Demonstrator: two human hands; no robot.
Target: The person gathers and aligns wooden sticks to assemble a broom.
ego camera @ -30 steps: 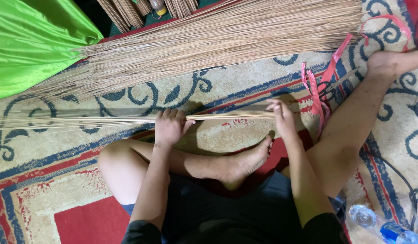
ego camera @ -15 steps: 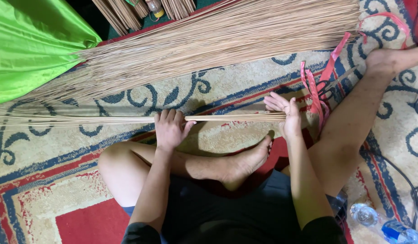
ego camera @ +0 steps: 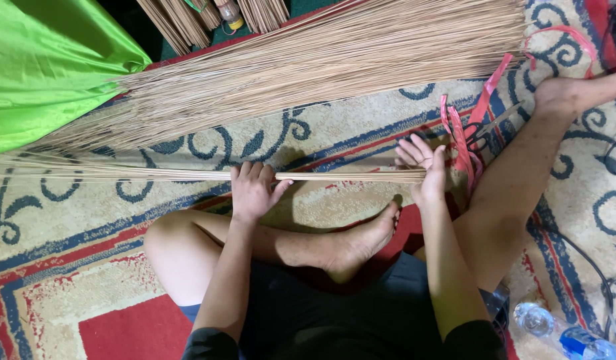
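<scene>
Seated person, legs folded, on a patterned carpet in cream, blue and red [ego camera: 74, 267]. Head view looks straight down.

A thin bundle of long pale straw-coloured sticks [ego camera: 341, 177] lies across the frame, running from 9 o'clock toward 3 o'clock just above the knees. Its thick end sits at the right hand; the fine tips fan out toward the left edge.

Left hand [ego camera: 253, 192]: palm down over the bundle near frame centre, fingers laid across the sticks, thumb stretched along them toward 3 o'clock. Pressing or loosely wrapping; a full closed grip cannot be told from here.

Right hand [ego camera: 426, 175]: at the bundle's thick end, fingers spread wide and raised, palm against the stick ends. Not closed round them.

A large loose heap of the same pale sticks [ego camera: 321, 73] lies at 12 o'clock, angled up toward 2 o'clock, well apart from the hands.

Bright green shiny cloth [ego camera: 48, 67] at 10 o'clock, overlapping the heap's thin tips.

Pink ribbon strips [ego camera: 464, 143] lie on the carpet at 2 o'clock, just beside the right hand. A clear plastic water bottle with a blue label [ego camera: 561, 333] lies at 5 o'clock, by the right thigh.
</scene>
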